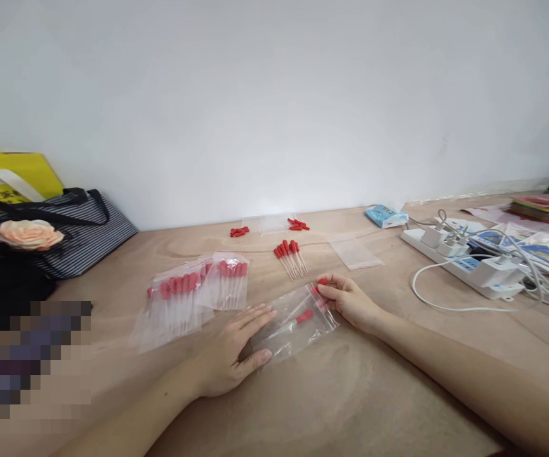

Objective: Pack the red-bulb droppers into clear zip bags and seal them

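Bag point(287, 338) lies at lower centre of the frame, long axis rising rightward, its mouth point(327, 311) nearest to the right hand point(350, 301), which pinches a red bulb point(322, 281), while the left hand point(231, 349), loosely spread, rests on its lower-left end.

This counter point(360, 400) here, brown wood up against the wall, carries a clear zip bag point(267, 343) with a red-bulbed dropper point(304, 316) inside. To its left lie overlapping filled bags point(179, 304); beyond it, loose droppers point(284, 249) fan out (bulbs all toward the wall). A blue tissue pack point(385, 217) and white power strip point(459, 269) sit right, a striped tote point(84, 235) left.
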The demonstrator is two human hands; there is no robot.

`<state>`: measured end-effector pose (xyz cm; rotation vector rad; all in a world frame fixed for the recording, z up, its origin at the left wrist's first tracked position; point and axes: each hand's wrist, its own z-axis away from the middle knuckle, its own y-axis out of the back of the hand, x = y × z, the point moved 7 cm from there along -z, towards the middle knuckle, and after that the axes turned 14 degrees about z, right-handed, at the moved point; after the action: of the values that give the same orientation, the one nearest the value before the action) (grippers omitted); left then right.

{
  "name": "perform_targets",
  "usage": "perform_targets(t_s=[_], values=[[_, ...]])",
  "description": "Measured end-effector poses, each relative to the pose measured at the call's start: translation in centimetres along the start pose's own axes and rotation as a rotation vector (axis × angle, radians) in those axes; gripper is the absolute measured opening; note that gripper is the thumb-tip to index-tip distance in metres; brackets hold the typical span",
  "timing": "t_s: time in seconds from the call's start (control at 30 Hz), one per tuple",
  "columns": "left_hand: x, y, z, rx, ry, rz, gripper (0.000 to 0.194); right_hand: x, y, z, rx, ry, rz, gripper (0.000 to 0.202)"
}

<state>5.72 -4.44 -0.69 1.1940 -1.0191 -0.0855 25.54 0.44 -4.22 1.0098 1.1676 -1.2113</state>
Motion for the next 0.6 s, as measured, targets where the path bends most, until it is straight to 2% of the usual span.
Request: perform_targets(t_s=[0.17,0.33,0.4,0.47,0.53,0.6], values=[[0.1,0.0,0.0,0.011,-0.021,0.007,0.051,-0.1,-1.5,0.3,-0.313,0.030,0.343,0.029],[0.1,-0.1,-0.1,0.001,-0.015,-0.006,0.049,-1.8,-2.4,1.0,-0.451,0.313,0.591,0.028],[0.1,-0.1,-0.1,0.006,-0.024,-0.003,0.046,-1.8,-2.0,0.2,-0.483,0.299,0.614,0.026],[0.1,0.0,-0.1,0.014,-0.036,0.002,0.045,-1.8,-0.5,-1.7,-0.369,0.221,0.644,0.022],[0.1,0.0,-0.1,0.014,-0.047,-0.001,0.044,-2.5,2.0,-4.3,-0.054,0.160,0.726,0.016],[0.2,0.0,-0.1,0.013,-0.052,-0.009,0.044,-3.1,3.5,-6.4,0.206,0.103,0.853,0.016]])
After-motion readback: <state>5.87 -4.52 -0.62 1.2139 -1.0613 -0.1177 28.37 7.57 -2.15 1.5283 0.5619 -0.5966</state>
